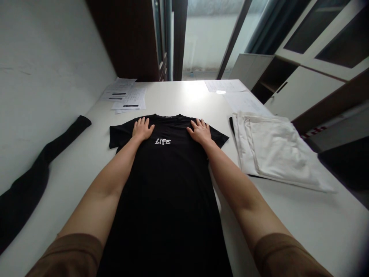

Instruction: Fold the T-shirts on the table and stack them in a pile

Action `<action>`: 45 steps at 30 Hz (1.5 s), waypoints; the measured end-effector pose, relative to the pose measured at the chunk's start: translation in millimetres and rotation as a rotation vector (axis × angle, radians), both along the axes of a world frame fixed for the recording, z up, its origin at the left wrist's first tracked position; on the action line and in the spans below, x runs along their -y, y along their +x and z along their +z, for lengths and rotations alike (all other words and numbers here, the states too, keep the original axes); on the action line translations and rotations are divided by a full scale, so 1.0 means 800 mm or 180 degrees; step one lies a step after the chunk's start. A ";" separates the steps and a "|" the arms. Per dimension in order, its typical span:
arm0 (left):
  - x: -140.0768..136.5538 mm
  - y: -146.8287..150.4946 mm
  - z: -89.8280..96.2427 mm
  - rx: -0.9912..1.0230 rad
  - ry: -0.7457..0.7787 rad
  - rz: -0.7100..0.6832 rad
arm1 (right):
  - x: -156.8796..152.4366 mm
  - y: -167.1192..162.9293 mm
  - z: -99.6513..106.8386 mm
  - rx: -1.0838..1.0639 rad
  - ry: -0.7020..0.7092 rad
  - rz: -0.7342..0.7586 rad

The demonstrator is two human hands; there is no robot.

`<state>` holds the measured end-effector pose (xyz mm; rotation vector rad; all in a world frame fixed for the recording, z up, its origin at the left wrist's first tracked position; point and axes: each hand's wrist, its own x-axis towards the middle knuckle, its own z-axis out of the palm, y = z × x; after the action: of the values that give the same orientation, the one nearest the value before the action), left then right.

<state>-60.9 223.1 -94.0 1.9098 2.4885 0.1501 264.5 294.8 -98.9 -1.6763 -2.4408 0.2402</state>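
Note:
A black T-shirt [173,192] lies spread flat on the white table [178,96], its collar at the far end and white lettering on the upper chest. My left hand [142,129] rests on the shirt near the shoulder at the left, fingers spread. On the opposite shoulder lies my right hand [199,130], palm down with the fingers apart. Both short sleeves stick out to the sides past my hands. The lower end of the shirt runs out of the bottom of the view.
Folded white cloth [276,146] lies on the right, with something black under it. A dark garment [37,173] stretches along the left side by the wall. Paper sheets [127,96] lie at the far left, more papers [227,86] at the far right. Cabinets [305,92] stand beyond.

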 end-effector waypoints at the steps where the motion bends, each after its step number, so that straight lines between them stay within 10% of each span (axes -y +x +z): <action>1: 0.005 0.007 0.006 -0.0021 0.0090 -0.0033 | 0.000 0.001 0.000 -0.0014 -0.0002 -0.0001; 7: 0.084 0.101 0.043 0.0097 0.0365 -0.1353 | -0.005 0.008 0.013 -0.0394 0.0098 -0.0096; 12: 0.194 0.219 0.051 0.0429 0.0055 -0.3195 | -0.017 0.059 0.043 -0.0462 0.0200 -0.1049; 19: 0.288 0.316 0.069 0.0268 0.0312 -0.4923 | -0.021 0.115 0.059 0.0382 -0.0663 -0.0965; 35: 0.340 0.339 0.083 0.0342 0.0674 -0.5206 | -0.017 0.108 0.085 -0.0160 -0.1091 -0.0280; 45: 0.364 0.305 0.109 0.0216 0.0686 -0.4971 | 0.006 0.047 0.103 -0.2247 -0.1211 -0.0121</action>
<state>183.0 -68.5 -6.6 3.0917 0.3980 0.4043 302.1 289.6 -16.8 -1.4126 -1.8960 1.1321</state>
